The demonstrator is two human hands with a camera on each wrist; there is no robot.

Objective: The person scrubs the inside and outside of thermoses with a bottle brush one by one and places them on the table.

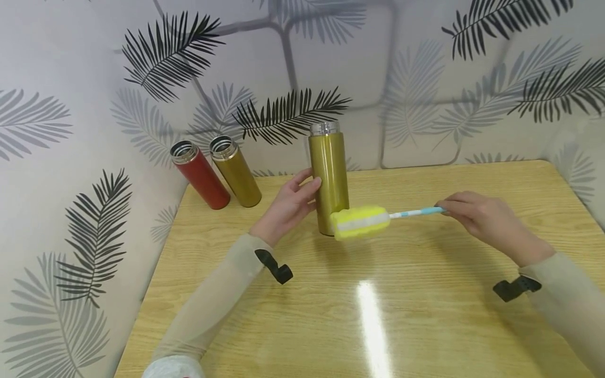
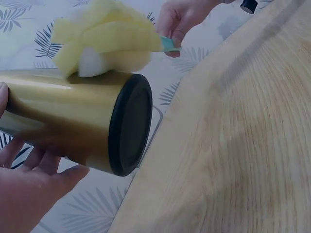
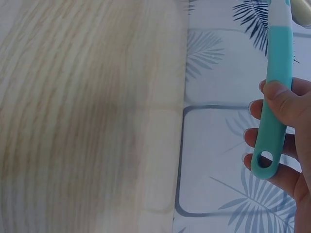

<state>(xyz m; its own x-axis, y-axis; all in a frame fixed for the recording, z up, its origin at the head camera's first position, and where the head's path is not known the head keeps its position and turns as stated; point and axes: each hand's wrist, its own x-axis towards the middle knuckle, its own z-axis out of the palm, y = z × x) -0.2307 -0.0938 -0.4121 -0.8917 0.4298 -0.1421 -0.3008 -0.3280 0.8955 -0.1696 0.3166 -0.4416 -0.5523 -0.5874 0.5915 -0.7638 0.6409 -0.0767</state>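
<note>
My left hand [image 1: 294, 203] grips a tall gold thermos bottle [image 1: 329, 181] around its side. The bottle is upright, with a shiny neck at the top, and its black base [image 2: 132, 124] shows in the left wrist view. A bottle brush with a yellow and white sponge head [image 1: 361, 222] lies against the lower side of the bottle. My right hand [image 1: 487, 218] holds this brush by its turquoise and white handle [image 3: 277, 97], thumb on one side and fingers behind. The hole at the handle's end shows below the thumb.
To the left, a red thermos bottle [image 1: 204, 178] and a second, shorter gold thermos bottle [image 1: 237, 173] stand side by side on the wooden table [image 1: 425, 315], both with their tops uncovered. A wall with a leaf pattern [image 1: 425, 79] rises behind the table's far edge.
</note>
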